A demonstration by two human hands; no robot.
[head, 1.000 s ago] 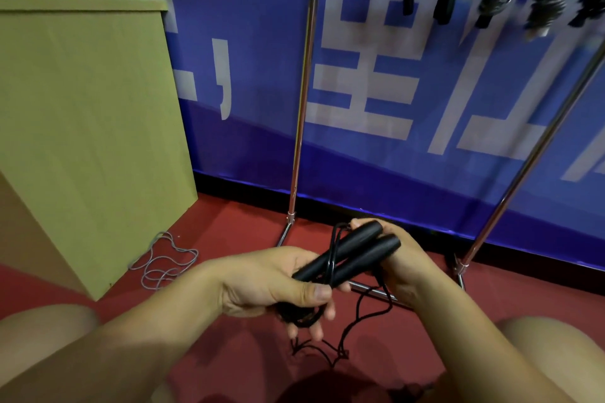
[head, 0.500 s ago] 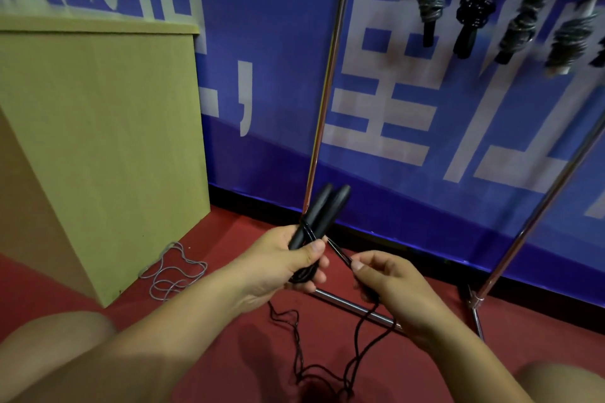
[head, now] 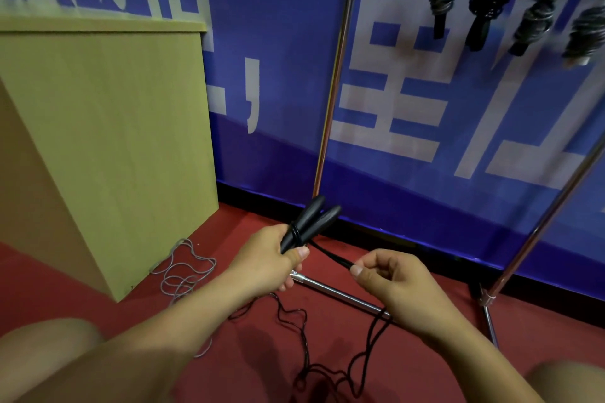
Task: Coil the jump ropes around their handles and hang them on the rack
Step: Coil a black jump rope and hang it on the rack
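Near the centre of the frame, the left hand (head: 273, 260) grips the lower ends of the two black handles (head: 309, 222), held side by side and pointing up and to the right. A turn or two of black cord (head: 330, 252) already rings them just above the thumb. The right hand (head: 391, 281), a little lower and to the right, pinches that cord between thumb and forefinger, so a short stretch runs taut from the handles to its fingertips.

The cord looks thin, light and limp; the slack drops below the right hand and lies in loose kinks on the red floor (head: 262, 353) at bottom centre, so it will likely snag on itself unless fed under light tension. The handles look stiff and smooth, the sound place to hold; the cord is best pinched close to the wraps.

The rack's (head: 334, 101) top bar is cut off at the upper edge, so how the coiled ropes (head: 491, 3) hang at upper right is hidden, and they are blurred. A grey rope (head: 183, 271) lies loose by the wooden cabinet (head: 108, 141) at left; its handles cannot be made out
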